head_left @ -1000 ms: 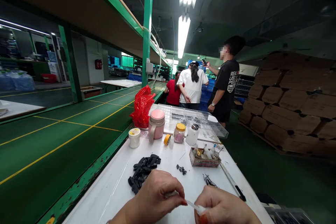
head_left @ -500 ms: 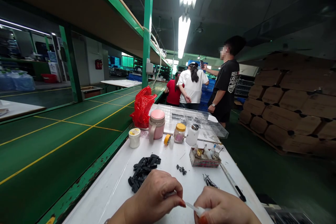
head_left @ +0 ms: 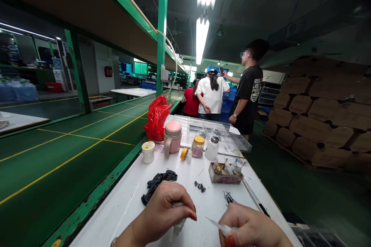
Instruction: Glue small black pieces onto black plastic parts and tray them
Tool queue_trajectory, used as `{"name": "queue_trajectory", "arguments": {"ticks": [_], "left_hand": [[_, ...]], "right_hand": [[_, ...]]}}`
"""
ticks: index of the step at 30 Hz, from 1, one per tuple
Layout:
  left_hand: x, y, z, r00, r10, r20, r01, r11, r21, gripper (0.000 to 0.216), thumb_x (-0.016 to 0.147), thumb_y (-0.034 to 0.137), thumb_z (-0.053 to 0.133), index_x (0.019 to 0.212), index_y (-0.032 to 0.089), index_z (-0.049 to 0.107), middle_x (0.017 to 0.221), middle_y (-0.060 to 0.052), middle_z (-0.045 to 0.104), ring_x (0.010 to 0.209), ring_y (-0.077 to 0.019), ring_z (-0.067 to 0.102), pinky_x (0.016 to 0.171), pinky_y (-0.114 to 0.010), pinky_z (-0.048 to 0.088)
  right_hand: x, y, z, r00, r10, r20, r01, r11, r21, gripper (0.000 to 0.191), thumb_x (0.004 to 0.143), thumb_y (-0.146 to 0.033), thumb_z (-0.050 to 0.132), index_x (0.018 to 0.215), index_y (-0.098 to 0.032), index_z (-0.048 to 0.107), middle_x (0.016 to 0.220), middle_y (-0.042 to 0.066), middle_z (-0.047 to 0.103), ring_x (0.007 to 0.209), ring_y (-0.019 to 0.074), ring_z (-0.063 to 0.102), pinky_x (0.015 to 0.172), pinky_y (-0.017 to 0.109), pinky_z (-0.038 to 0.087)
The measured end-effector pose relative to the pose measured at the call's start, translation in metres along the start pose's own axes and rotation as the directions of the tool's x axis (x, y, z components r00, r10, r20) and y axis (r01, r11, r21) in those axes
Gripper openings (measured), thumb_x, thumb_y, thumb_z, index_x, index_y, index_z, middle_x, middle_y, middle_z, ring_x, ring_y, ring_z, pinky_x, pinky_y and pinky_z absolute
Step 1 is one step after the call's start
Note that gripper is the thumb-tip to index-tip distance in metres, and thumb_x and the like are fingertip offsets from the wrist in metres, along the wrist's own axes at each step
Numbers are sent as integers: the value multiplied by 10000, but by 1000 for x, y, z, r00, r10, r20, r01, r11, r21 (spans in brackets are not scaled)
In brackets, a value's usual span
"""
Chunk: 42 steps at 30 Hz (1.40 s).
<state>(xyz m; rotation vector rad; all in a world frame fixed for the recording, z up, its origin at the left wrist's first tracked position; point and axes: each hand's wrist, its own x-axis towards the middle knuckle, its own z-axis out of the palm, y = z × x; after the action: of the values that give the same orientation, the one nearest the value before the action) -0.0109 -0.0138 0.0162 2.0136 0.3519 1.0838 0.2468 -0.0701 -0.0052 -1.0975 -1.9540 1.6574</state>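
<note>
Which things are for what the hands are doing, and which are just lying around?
Probably for the job:
white pointed nozzle, in the right hand
whitish item, partly hidden, in the left hand
maybe the black plastic parts and box of small bottles

Probably just lying about:
red plastic bag
pink lidded mug
yellow-orange tape roll

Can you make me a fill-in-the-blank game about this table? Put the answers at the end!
The crumpled plastic bag is coloured ____.
The big mug beside that bag is coloured ____.
The heap of parts just beyond the left hand is coloured ____.
The pointed white tip sticks out of the ____ hand.

Missing words: red; pink; black; right.
</note>
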Motion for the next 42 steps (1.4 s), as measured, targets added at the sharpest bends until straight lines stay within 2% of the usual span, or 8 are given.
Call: {"name": "queue_trajectory", "arguments": {"ticks": [5,8,13,19,26,30,34,42], "left_hand": [[-1,-3,6,996,35,76,-40,997,65,224,880,255,616,745,121,734,637,-58,703,587,-121,625,606,-203,434],[-3,-5,12,992,20,124,-41,984,171,224,835,347,676,784,137,734,645,-45,705,587,-127,620,601,-206,420],[-5,-8,18,984,12,180,-63,957,282,146,806,270,707,723,150,699,637,-22,704,593,-118,620,605,-197,400],[-5,-8,13,989,7,149,-60,931,360,189,813,282,686,683,146,665,591,-16,662,544,-110,577,562,-217,352],[-2,-7,10,988,5,152,-48,958,282,222,885,276,595,734,141,685,597,-25,665,558,-109,591,592,-207,381],[-5,-7,13,989,8,147,-50,958,283,153,823,299,687,779,155,707,654,-23,705,588,-115,620,619,-202,401],[-7,-9,16,988,36,152,-82,948,307,87,789,229,706,739,159,691,651,-11,710,588,-114,630,601,-198,396],[-6,-8,14,991,3,137,-55,925,377,121,785,252,718,715,165,672,636,-2,697,580,-119,620,608,-220,380]], "right_hand": [[3,-5,4,999,-35,6,35,999,-10,512,780,-569,669,594,-124,497,526,-55,347,492,47,280,454,199,210],[4,-4,4,999,-31,13,31,999,-35,488,787,-543,676,605,-122,511,524,-58,339,492,47,278,447,200,202],[6,3,3,1000,9,9,-8,1000,-30,484,785,-521,685,587,-133,474,527,-62,310,490,44,255,441,199,186],[6,5,1,1000,18,-7,-18,1000,-22,496,777,-553,677,594,-129,497,530,-54,337,493,49,274,449,199,196],[4,3,1,1000,14,-1,-14,999,-29,508,779,-576,661,604,-123,514,540,-42,372,508,55,299,460,201,213],[5,2,2,999,31,11,-30,998,-60,541,766,-620,650,594,-136,481,535,-58,318,503,50,262,449,198,196],[6,3,4,999,42,3,-42,997,-66,557,760,-631,650,580,-143,452,531,-63,296,503,48,248,447,201,185],[5,-2,4,1000,25,-9,-25,999,-38,531,778,-588,662,573,-139,465,524,-63,297,491,48,248,443,211,183]]}}
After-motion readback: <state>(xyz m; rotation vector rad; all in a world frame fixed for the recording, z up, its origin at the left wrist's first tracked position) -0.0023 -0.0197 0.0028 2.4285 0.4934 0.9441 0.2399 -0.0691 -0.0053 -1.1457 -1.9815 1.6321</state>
